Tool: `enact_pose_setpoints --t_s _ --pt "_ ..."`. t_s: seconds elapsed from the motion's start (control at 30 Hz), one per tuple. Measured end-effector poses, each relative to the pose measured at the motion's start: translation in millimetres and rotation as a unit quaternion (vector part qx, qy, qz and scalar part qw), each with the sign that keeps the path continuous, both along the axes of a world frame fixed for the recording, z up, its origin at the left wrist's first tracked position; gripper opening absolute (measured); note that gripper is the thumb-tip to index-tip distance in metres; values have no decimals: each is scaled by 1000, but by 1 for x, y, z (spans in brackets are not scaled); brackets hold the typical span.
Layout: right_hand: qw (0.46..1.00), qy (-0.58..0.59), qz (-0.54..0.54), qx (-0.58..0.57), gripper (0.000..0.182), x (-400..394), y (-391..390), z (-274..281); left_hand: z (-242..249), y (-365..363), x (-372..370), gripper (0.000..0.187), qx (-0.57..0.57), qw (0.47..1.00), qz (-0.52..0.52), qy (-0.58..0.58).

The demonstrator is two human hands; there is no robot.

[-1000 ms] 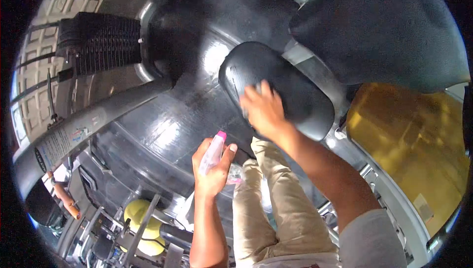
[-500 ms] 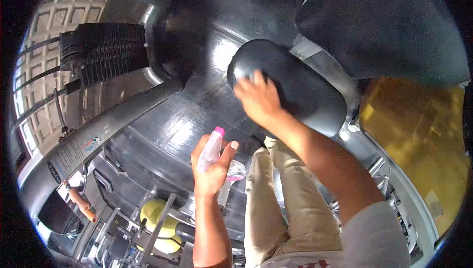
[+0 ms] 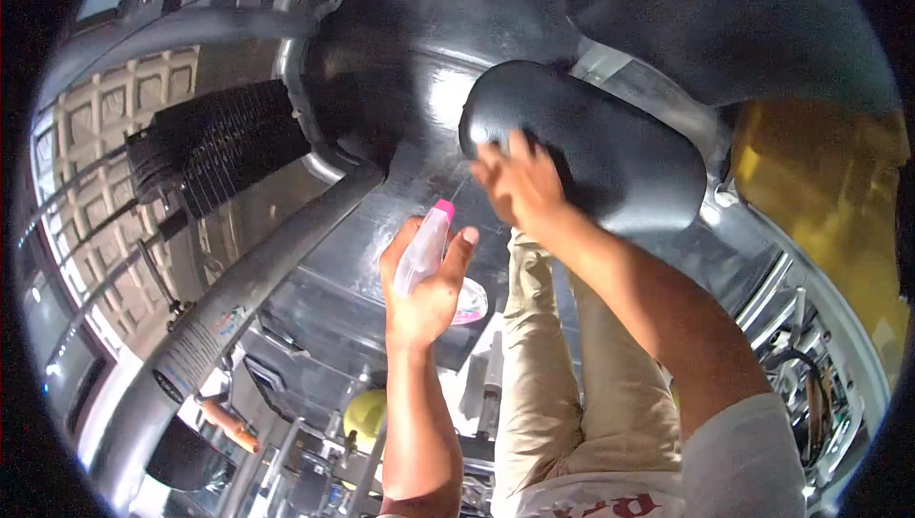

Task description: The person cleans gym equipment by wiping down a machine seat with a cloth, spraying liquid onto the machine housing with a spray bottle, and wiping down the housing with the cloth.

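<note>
The left hand (image 3: 424, 297) is clamped around a translucent spray bottle (image 3: 425, 249), its pink nozzle (image 3: 444, 205) poking up above the fingers and its base showing just right of the wrist. Farther off, the right hand (image 3: 526, 192) is at the near left end of a black pad (image 3: 629, 161), its fingers blurred, so whether they grip anything cannot be told. Beyond that hand, a yellow panel (image 3: 810, 175) stands to its right, and a black weight stack (image 3: 224, 137) well to its left.
</note>
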State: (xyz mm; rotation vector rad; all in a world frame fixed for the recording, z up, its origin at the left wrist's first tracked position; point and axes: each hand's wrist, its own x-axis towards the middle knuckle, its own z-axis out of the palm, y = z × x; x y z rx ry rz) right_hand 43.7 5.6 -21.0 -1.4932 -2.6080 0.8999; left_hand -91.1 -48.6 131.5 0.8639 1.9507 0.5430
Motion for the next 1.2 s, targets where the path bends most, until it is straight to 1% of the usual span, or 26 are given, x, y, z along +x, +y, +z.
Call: enact_pose_setpoints --t_s 0.03,0.07,0.1,0.13,0.2,0.27,0.3,0.33,0.4,0.43,0.47,0.53,0.57,0.63,0.73,0.77,0.83,0.87,0.9,0.97,1.0,1.03,1.13,1.17,1.2 --pt "999 -4 7 -42 26 13 -30 -10 3 10 -2 22 -8 1000 -8 -6" --pt "990 -18 119 69 26 28 -54 -20 4 18 -3 23 -14 1000 -14 -11" --pt "1000 -13 7 9 24 23 -51 -14 1 23 -7 24 -19 998 -58 4" --pt "993 -7 -106 -52 22 19 -45 -4 1 26 -9 25 -18 998 -62 7" --pt "993 67 -13 101 20 22 9 -6 -1 32 -8 27 -17 997 -69 11" --pt "994 -9 -88 62 16 12 70 3 -7 29 -11 28 -37 998 -53 2" --pt "986 -26 -154 61 14 7 96 -9 -11 25 -14 29 -47 998 -43 -3" --pt "973 -43 -218 60 12 2 111 -16 -17 17 -18 28 -45 997 -58 -5" --pt "967 -42 -249 38 12 -11 111 -12 -28 7 -28 28 -32 996 -88 -7" --pt "963 -41 -265 26 11 -17 104 -10 -26 7 -25 27 -42 997 -58 -34" --pt "972 -24 -234 17 15 -22 88 -8 -29 6 -27 26 -38 997 -61 -25" --pt "992 -19 -100 78 19 -28 49 3 -38 0 -29 25 -30 997 -67 -8" --pt "995 -15 -83 57 20 -24 53 0 -39 2 -35 24 -66 996 -55 -7" --pt "999 0 -47 5 23 -18 65 1 -37 4 -43 23 -52 997 -47 -13" --pt "988 17 -132 80 19 -23 91 -16 -31 14 -50 22 -37 998 -49 4" --pt "981 4 -186 58 19 -28 107 -22 -30 15 -54 23 -30 998 -52 5" --pt "973 -46 -221 39 21 -46 113 -21 -25 19 -56 23 -25 997 -63 26" --pt "968 -69 -239 28 22 -52 114 -21 -24 21 -58 24 -20 998 -59 18" --pt "975 -51 -211 43 25 -53 103 -17 -25 21 -59 24 -15 998 -54 9" --pt "988 -9 -153 29 25 -55 67 -8 -24 20 -57 23 -21 999 -44 -1" --pt "996 -14 -86 8 26 -49 48 7 -24 21 -52 23 -27 999 -38 -4" --pt "997 3 -50 59 24 -45 23 -1 -24 21 -49 23 -34 999 -32 -6" --pt "999 14 -21 38 21 -17 35 3 -30 13 -46 24 -29 996 -80 3" --pt "998 12 -47 31 19 -13 49 1 -26 12 -44 24 -50 996 -73 -1" --pt "996 -6 -93 -1 19 -9 66 3 -27 8 -44 24 -50 996 -68 -5"
